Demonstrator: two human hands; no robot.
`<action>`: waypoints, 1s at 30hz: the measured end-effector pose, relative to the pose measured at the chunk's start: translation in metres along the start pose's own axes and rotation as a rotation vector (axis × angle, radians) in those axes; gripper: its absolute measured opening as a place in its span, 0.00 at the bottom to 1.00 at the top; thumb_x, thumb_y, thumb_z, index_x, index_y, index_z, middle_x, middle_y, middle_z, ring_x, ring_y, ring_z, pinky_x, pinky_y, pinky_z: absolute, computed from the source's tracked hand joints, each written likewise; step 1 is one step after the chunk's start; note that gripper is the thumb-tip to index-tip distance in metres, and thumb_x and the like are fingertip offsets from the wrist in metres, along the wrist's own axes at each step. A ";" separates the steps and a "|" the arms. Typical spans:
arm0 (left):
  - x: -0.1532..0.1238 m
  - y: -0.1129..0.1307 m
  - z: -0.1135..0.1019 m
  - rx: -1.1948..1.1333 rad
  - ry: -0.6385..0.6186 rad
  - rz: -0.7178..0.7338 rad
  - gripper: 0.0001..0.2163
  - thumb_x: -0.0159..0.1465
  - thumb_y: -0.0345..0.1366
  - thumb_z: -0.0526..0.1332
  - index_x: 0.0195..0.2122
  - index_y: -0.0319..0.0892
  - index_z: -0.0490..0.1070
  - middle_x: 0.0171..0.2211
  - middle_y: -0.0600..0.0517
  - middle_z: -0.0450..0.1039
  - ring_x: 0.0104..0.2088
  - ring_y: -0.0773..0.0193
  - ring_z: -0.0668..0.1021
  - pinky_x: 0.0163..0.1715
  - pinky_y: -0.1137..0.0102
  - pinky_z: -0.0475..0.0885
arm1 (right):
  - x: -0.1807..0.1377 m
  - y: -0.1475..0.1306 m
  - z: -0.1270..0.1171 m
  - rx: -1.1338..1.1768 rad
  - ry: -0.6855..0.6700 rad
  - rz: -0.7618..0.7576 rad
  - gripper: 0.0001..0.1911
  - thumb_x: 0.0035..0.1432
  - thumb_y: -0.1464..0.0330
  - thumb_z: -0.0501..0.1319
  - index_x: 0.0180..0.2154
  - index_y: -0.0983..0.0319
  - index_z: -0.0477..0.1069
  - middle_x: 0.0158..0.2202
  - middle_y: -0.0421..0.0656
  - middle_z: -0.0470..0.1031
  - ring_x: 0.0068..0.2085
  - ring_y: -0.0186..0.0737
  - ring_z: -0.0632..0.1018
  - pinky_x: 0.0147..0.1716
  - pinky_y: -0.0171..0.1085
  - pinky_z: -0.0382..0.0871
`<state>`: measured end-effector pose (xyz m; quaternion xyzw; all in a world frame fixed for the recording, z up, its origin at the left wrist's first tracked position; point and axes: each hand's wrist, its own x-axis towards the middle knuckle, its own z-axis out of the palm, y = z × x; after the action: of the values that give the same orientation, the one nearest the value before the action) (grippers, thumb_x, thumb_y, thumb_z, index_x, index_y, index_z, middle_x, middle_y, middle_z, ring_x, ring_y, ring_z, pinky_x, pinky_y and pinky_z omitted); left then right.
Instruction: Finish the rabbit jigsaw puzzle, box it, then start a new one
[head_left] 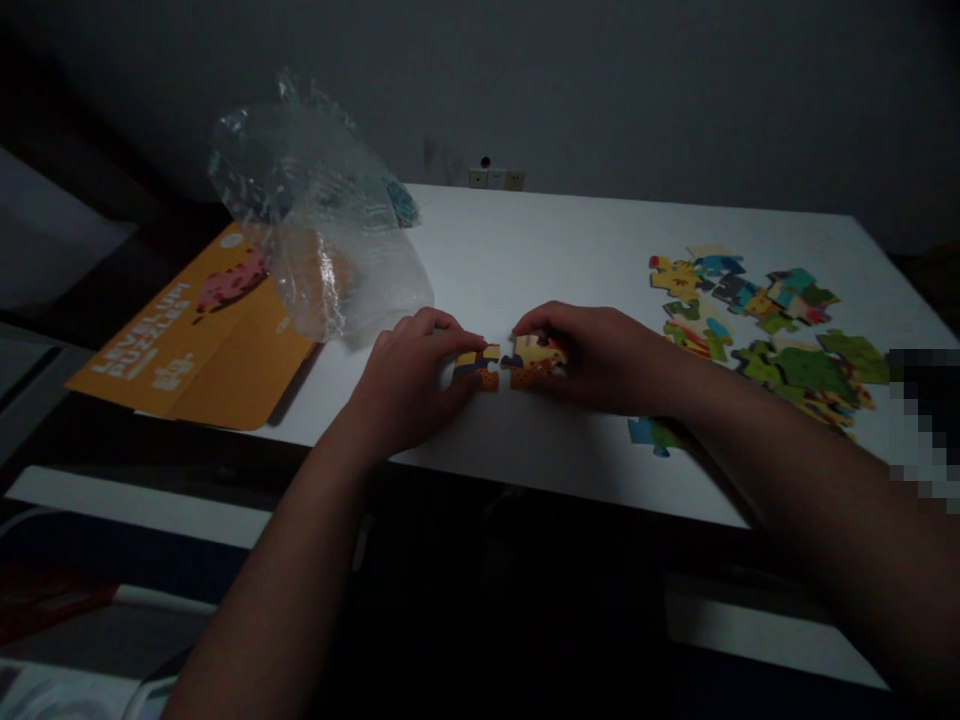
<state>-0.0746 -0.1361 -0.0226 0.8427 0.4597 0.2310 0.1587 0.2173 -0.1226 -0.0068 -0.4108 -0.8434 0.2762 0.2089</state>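
Near the table's front edge, my left hand (420,375) pinches a puzzle piece (489,380) with yellow, dark and orange-brown parts. Facing it, my right hand (589,355) grips another puzzle piece (529,352), pale yellow above and orange-brown below, with a dark knob pointing left. A narrow gap separates the two pieces, so they lie side by side without joining. My fingers cover the outer parts of both. To the right, beyond my right forearm, lies a loose pile of puzzle pieces (806,365) in green, yellow and blue.
An orange puzzle box (217,345) lies at the table's left end, overhanging the front edge. A crumpled clear plastic bag (330,230) rests partly over it. The white table (517,250) backs onto a grey wall with sockets (496,179). One blue-green piece (651,434) lies near the front edge.
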 end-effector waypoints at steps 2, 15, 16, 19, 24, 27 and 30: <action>0.000 -0.001 0.001 0.009 0.005 0.014 0.16 0.72 0.38 0.72 0.60 0.50 0.84 0.58 0.44 0.80 0.57 0.48 0.81 0.59 0.51 0.76 | -0.001 -0.002 -0.003 0.025 0.048 0.039 0.17 0.66 0.65 0.71 0.55 0.56 0.80 0.46 0.43 0.85 0.40 0.45 0.81 0.41 0.42 0.71; 0.000 -0.001 0.003 -0.040 0.007 0.067 0.14 0.69 0.38 0.72 0.55 0.51 0.84 0.53 0.47 0.82 0.53 0.50 0.82 0.52 0.56 0.73 | 0.005 -0.008 0.009 -0.131 0.024 -0.073 0.16 0.73 0.66 0.68 0.59 0.54 0.85 0.49 0.48 0.81 0.48 0.50 0.82 0.49 0.45 0.75; 0.000 -0.001 0.002 -0.039 0.007 0.065 0.13 0.69 0.38 0.72 0.55 0.50 0.84 0.53 0.47 0.82 0.52 0.50 0.83 0.52 0.56 0.73 | 0.005 -0.009 0.007 -0.121 0.014 -0.077 0.16 0.73 0.66 0.68 0.59 0.54 0.85 0.49 0.48 0.80 0.48 0.49 0.82 0.48 0.45 0.75; 0.000 0.000 0.002 -0.044 -0.006 0.069 0.12 0.70 0.37 0.70 0.54 0.49 0.85 0.52 0.47 0.82 0.53 0.51 0.83 0.51 0.57 0.73 | 0.004 -0.011 0.004 -0.115 -0.022 -0.080 0.16 0.73 0.66 0.69 0.59 0.53 0.86 0.47 0.46 0.82 0.46 0.48 0.82 0.46 0.44 0.74; -0.001 0.001 0.001 -0.048 -0.015 0.065 0.13 0.70 0.35 0.70 0.55 0.50 0.84 0.54 0.46 0.82 0.53 0.51 0.82 0.52 0.55 0.75 | 0.008 -0.013 0.008 -0.194 0.002 -0.071 0.10 0.71 0.64 0.71 0.50 0.51 0.90 0.44 0.48 0.82 0.47 0.54 0.80 0.46 0.49 0.74; -0.001 0.002 0.000 -0.053 -0.041 0.059 0.13 0.72 0.37 0.69 0.56 0.51 0.84 0.55 0.45 0.82 0.54 0.50 0.82 0.55 0.53 0.76 | 0.010 -0.012 0.010 -0.206 0.047 -0.079 0.08 0.71 0.62 0.71 0.48 0.51 0.89 0.51 0.51 0.81 0.54 0.58 0.80 0.53 0.54 0.76; -0.001 -0.002 -0.002 -0.111 0.051 0.021 0.15 0.77 0.35 0.61 0.61 0.47 0.80 0.58 0.44 0.81 0.59 0.50 0.81 0.62 0.50 0.77 | 0.010 -0.007 0.002 -0.145 0.085 -0.054 0.11 0.76 0.59 0.66 0.48 0.51 0.88 0.51 0.49 0.83 0.53 0.57 0.81 0.55 0.55 0.76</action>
<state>-0.0770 -0.1357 -0.0219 0.8312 0.4412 0.2790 0.1912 0.2065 -0.1186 -0.0027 -0.4132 -0.8624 0.1909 0.2214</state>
